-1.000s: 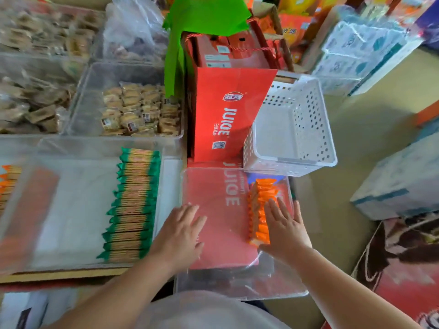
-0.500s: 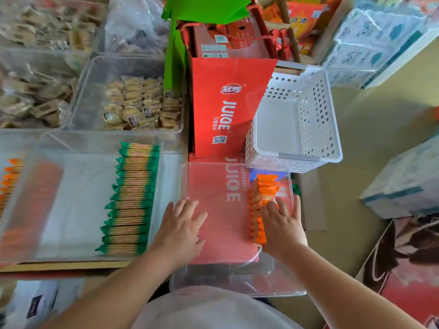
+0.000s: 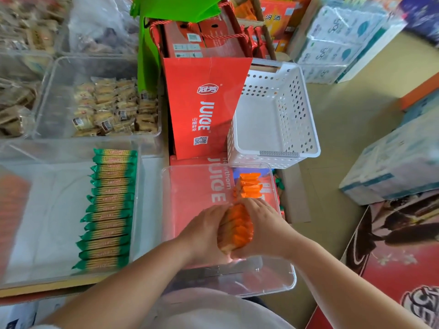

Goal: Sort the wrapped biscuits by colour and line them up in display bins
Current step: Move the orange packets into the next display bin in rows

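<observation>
The left hand [image 3: 205, 233] and the right hand [image 3: 266, 227] cup a bunch of orange-wrapped biscuits [image 3: 237, 230] between them. Their fingers curl over its top and their palms squeeze it from either side, close to the right wall of a small clear plastic bin [image 3: 180, 176]. More of the same orange packs trail on toward the bin's far right corner, tilted and uneven. To the left, a large clear plastic bin [image 3: 140, 205] holds one straight column of green-wrapped biscuits [image 3: 108, 207] along its right wall, running from far edge to near edge. The green sorting looks largely done, while the orange line appears to be midway, its packs gathered but not yet squared up. About thirteen green packs can be counted. Some five or six orange ones show beyond the fingertips, and those inside the grip are too bunched to count. An orange smear at the large bin's left wall may be another row, though it is too blurred to tell.
</observation>
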### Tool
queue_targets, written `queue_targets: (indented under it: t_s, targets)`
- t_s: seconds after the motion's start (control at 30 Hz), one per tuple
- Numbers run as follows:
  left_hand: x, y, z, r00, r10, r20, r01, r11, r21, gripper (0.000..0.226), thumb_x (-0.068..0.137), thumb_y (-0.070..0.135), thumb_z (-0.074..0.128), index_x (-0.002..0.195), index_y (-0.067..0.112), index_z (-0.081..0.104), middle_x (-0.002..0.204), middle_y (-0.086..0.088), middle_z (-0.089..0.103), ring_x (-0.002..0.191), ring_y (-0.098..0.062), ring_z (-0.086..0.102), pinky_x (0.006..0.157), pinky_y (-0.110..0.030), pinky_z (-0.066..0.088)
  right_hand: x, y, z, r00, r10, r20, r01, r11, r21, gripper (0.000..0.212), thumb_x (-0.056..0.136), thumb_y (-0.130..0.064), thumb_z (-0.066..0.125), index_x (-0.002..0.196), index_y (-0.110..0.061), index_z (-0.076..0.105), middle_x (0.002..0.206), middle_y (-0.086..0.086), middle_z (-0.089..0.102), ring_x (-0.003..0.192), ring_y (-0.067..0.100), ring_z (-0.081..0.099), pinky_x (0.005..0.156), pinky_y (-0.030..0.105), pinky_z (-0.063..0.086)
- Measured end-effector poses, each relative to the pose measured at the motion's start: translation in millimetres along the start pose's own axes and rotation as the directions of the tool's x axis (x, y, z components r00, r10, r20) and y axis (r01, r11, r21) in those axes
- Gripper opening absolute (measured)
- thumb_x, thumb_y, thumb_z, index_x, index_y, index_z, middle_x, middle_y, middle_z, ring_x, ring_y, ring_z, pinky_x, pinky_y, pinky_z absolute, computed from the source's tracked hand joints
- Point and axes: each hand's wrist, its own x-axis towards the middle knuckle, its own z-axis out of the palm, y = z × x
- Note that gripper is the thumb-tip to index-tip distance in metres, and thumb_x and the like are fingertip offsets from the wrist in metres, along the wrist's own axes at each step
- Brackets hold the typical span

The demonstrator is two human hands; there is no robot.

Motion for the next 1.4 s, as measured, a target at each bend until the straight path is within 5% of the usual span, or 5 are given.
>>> queue_targets:
  t_s: [0.2, 0.4, 0.8, 1.03, 1.4]
  targets:
    - [-22.8, -8.8, -29.4, 0.965, -0.197, -0.175, 0.183, 0.979, -0.093, 0.094, 0.051, 0.045, 0.087, 0.133, 0.044, 0.039, 0.125, 0.020, 0.054, 0.111, -0.005, 0.058, 0.094, -0.037, 0.054, 35.9, 36.3, -5.9, 0.949, -0.093, -0.302, 0.093, 0.996, -0.016, 0.086, 0.086, -0.086, 0.029, 0.132, -0.022, 0.063, 0.128, -0.003, 0.065, 0.126, 0.021, 0.051, 0.109, 0.045, 0.036]
    - [-49.9, -2.9, -64.1, 0.883, -0.282, -0.374, 0.296, 0.955, -0.021, 0.107, 0.053, 0.046, 0.092, 0.141, 0.040, 0.031, 0.132, 0.016, 0.046, 0.117, -0.008, 0.049, 0.099, -0.034, 0.046, 76.0, 59.0, -3.0, 0.996, 0.044, -0.082, -0.081, 0.836, -0.543, 0.064, 0.083, -0.056, 0.065, 0.138, -0.029, 0.046, 0.141, -0.008, 0.052, 0.142, 0.021, 0.032, 0.119, 0.044, 0.014]
    - [-95.1, -6.9, -76.1, 0.752, -0.484, -0.447, 0.411, 0.875, -0.255, 0.103, 0.054, 0.031, 0.099, 0.134, 0.046, 0.037, 0.121, 0.025, 0.055, 0.108, -0.007, 0.061, 0.090, -0.035, 0.054, 86.4, 36.5, 16.7, 0.988, 0.149, -0.043, -0.139, 0.727, -0.673, 0.071, 0.078, -0.042, 0.065, 0.142, -0.023, 0.039, 0.134, -0.005, 0.054, 0.148, 0.028, 0.021, 0.118, 0.062, -0.008]
    - [-124.8, -16.5, -104.0, 0.725, -0.509, -0.464, 0.390, 0.859, -0.332, 0.091, 0.047, 0.030, 0.094, 0.120, 0.049, 0.045, 0.113, 0.017, 0.065, 0.096, -0.003, 0.068, 0.084, -0.035, 0.058, 66.7, -19.7, 2.7, 0.982, 0.167, -0.091, -0.186, 0.935, -0.301, 0.062, 0.058, -0.055, 0.075, 0.105, -0.027, 0.045, 0.106, -0.006, 0.060, 0.104, 0.022, 0.061, 0.080, 0.035, 0.050]
    - [-211.8, -89.1, -218.1, 0.754, -0.436, -0.492, 0.331, 0.898, -0.289, 0.094, 0.053, 0.016, 0.099, 0.122, 0.045, 0.042, 0.115, 0.024, 0.059, 0.104, 0.012, 0.058, 0.086, -0.019, 0.048, 61.2, -215.8, 25.0, 0.959, 0.135, -0.249, -0.073, 0.967, 0.244, 0.072, 0.044, -0.085, 0.070, 0.086, -0.033, 0.044, 0.091, -0.019, 0.068, 0.077, -0.001, 0.063, 0.064, 0.028, 0.052]
